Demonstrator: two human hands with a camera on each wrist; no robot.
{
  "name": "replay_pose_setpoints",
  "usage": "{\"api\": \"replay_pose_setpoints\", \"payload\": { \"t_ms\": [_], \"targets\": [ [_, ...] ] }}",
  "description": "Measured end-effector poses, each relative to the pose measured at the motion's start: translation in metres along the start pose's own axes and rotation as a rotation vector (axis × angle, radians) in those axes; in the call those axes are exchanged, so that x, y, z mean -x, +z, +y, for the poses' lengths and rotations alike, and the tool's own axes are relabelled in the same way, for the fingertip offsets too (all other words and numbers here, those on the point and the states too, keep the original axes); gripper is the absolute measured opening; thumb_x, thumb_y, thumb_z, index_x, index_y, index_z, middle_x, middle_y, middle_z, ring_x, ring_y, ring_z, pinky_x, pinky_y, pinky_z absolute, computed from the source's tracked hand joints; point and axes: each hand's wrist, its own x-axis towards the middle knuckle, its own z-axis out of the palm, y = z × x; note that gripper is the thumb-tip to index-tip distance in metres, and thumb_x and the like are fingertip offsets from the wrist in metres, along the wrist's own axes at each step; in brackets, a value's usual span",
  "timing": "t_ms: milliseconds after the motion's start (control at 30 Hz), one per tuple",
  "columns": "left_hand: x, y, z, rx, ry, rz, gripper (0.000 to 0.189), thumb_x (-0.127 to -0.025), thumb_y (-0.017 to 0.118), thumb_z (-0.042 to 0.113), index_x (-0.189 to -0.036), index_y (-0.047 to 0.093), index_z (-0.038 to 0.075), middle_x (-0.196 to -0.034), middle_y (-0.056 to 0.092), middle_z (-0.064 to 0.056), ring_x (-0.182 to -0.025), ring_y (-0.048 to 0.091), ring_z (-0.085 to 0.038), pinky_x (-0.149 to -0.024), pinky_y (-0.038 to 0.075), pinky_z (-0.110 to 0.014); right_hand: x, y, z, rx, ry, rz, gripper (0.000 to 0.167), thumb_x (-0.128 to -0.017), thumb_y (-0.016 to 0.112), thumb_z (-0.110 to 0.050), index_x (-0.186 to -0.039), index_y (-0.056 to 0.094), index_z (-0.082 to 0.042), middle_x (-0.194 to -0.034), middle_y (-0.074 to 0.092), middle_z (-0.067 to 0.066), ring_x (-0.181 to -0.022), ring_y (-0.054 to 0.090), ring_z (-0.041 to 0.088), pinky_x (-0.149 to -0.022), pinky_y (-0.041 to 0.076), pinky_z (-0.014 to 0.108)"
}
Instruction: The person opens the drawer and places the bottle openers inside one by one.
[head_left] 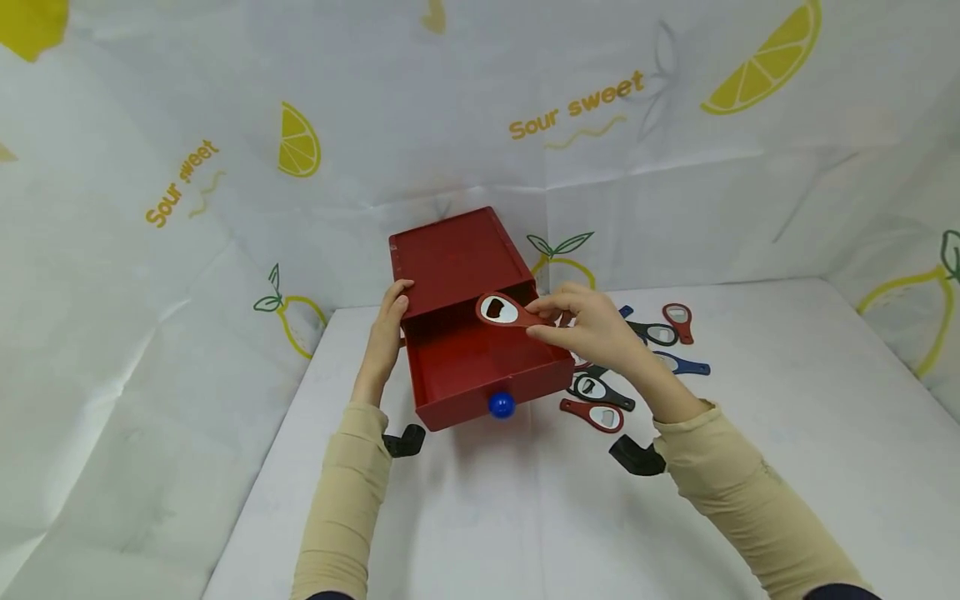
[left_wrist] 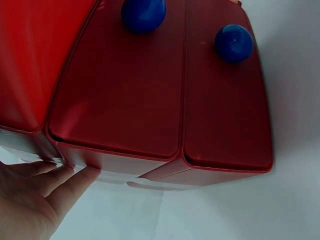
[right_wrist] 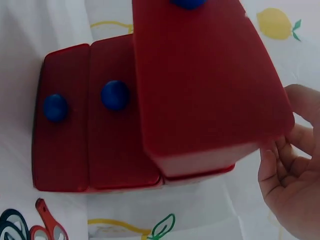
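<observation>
A red cabinet [head_left: 459, 260] with blue knobs stands on the table, its top drawer [head_left: 457, 410] pulled out toward me. My right hand [head_left: 592, 327] pinches a red bottle opener [head_left: 517, 317] by its handle, holding it above the drawer's right side. That opener is hidden in the right wrist view, where the hand [right_wrist: 300, 170] shows beside the drawer. My left hand [head_left: 384, 332] rests against the cabinet's left side near its front. Its extended fingers [left_wrist: 75, 185] touch the side wall in the left wrist view. Both lower drawers [left_wrist: 220, 110] are closed.
Right of the cabinet lie several more bottle openers, among them a red one [head_left: 603, 417], a black one [head_left: 611, 394] and a blue one [head_left: 693, 367]. A white cloth backdrop [head_left: 450, 100] with lemon prints rises close behind the cabinet.
</observation>
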Motion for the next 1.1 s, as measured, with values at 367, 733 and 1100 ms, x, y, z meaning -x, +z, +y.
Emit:
{"api": "replay_pose_setpoints", "payload": {
  "t_ms": [367,733,1100],
  "targets": [
    [0.010,0.001,0.017,0.003,-0.016,-0.023,0.042,-0.099,0.027,0.041,-0.139,0.032,0.030,-0.144,0.036,-0.011,-0.119,0.044,-0.031,-0.084,0.041,-0.040,-0.021,0.019,-0.014,0.030,-0.039,-0.063,0.024,-0.080,0.071,-0.017,-0.102,0.069,-0.006,-0.089,0.059,0.004,-0.083,0.054,0.017,-0.071,0.046,0.027],
    [0.003,0.000,0.003,0.032,0.005,-0.018,0.043,-0.098,0.027,0.047,-0.139,0.032,0.034,-0.144,0.036,-0.006,-0.119,0.043,-0.027,-0.083,0.041,-0.039,-0.037,0.029,-0.006,0.187,-0.089,-0.219,0.024,-0.083,0.069,-0.022,-0.104,0.070,-0.010,-0.090,0.059,0.002,-0.084,0.055,0.014,-0.075,0.046,0.028],
    [0.014,0.002,0.027,0.015,0.005,-0.018,0.043,-0.100,0.026,0.039,-0.140,0.031,0.025,-0.144,0.035,-0.010,-0.117,0.045,-0.029,-0.082,0.041,-0.036,-0.037,0.030,-0.003,0.366,-0.187,-0.347,0.023,-0.081,0.070,-0.028,-0.100,0.072,-0.015,-0.086,0.061,-0.004,-0.084,0.055,0.011,-0.084,0.034,0.035]
  ]
}}
